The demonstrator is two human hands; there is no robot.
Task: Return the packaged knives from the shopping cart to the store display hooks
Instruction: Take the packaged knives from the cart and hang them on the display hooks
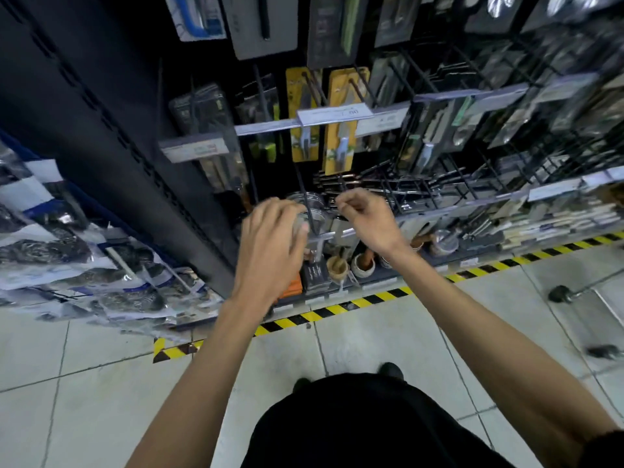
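Both hands at a low display hook (305, 201), a clear pack (320, 216) between them
Left hand (270, 238) lies loosely curved over the pack, grip unclear; right hand (364, 216) is curled, thumb to forefinger, its hold too small to tell. Price strip (324, 114) print is blurred; wooden mortars (337, 265) stand on the bottom shelf

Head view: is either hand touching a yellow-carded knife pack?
No, the left hand and right hand are both at a lower hook, below the nearest yellow-carded knife pack.
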